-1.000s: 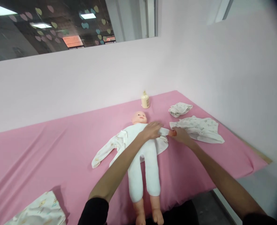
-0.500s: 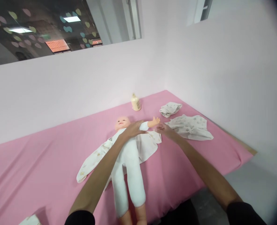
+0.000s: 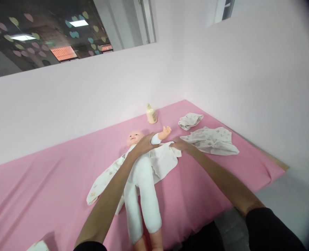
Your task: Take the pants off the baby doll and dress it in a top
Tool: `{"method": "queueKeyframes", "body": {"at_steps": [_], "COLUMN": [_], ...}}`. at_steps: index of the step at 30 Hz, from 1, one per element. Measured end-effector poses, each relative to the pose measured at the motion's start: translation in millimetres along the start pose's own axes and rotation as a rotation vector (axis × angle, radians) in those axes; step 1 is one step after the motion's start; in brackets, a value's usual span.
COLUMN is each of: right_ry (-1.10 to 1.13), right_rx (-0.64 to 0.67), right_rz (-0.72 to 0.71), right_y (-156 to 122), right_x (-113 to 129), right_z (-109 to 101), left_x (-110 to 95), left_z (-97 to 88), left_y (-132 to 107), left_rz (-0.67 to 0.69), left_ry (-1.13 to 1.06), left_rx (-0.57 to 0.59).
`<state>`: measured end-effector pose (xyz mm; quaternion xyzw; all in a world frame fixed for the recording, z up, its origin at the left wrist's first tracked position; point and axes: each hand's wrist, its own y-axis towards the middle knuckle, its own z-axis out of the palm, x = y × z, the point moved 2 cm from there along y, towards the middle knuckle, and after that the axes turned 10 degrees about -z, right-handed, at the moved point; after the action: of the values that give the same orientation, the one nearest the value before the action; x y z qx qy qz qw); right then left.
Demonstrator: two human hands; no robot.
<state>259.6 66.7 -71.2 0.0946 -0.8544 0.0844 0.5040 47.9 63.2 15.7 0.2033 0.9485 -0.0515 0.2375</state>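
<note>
A baby doll (image 3: 141, 170) with a white cloth body lies on its back on the pink-covered table. Under it a white baby shirt (image 3: 165, 161) with a small print is spread, one sleeve out to each side. My left hand (image 3: 144, 144) is closed round the doll's upper arm near the shoulder; the doll's bare plastic hand (image 3: 165, 132) sticks up past it. To the right, my right hand (image 3: 182, 145) pinches the shirt at its right sleeve, fingertips partly hidden by the cloth.
A cream pump bottle (image 3: 151, 115) stands near the back wall. A folded printed cloth (image 3: 190, 121) and a crumpled printed garment (image 3: 213, 140) lie at the right. Another bit of cloth (image 3: 38, 246) shows at bottom left. Walls border the pink table cover (image 3: 65, 174) behind and right.
My right hand has come down slightly and taken hold of the shirt's right sleeve. The doll's arm has swung up and left, held in my left hand.
</note>
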Motion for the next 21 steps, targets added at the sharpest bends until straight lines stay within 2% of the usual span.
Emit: {"method": "queueKeyframes", "body": {"at_steps": [5,7,9,11,15,21], "right_ry": [0.086,0.057,-0.022,-0.116,-0.311,-0.546], "right_rx": [-0.132,-0.176,-0.199,-0.19,-0.158,-0.172], "right_rz": [-0.03,-0.035,-0.036,-0.034,-0.006,-0.102], "right_y": [-24,-34,-42,-47,-42,-12], "right_x": [-6,-12,-19,-25,-28,-2], "right_z": [-58,-73,-79,-76,-53,-6], "left_x": [-4,-5,-7,-8,-10,-17], "left_z": [-7.7,-9.7,-10.4,-9.7,-4.1,9.7], "left_y": [-6,-8,-9,-9,-7,1], "left_rz": [0.004,0.008,-0.001,-0.016,-0.04,0.01], "left_ry": [0.02,0.011,0.005,-0.015,-0.055,-0.001], "left_rx": [0.011,0.021,0.039,0.052,0.061,0.044]}}
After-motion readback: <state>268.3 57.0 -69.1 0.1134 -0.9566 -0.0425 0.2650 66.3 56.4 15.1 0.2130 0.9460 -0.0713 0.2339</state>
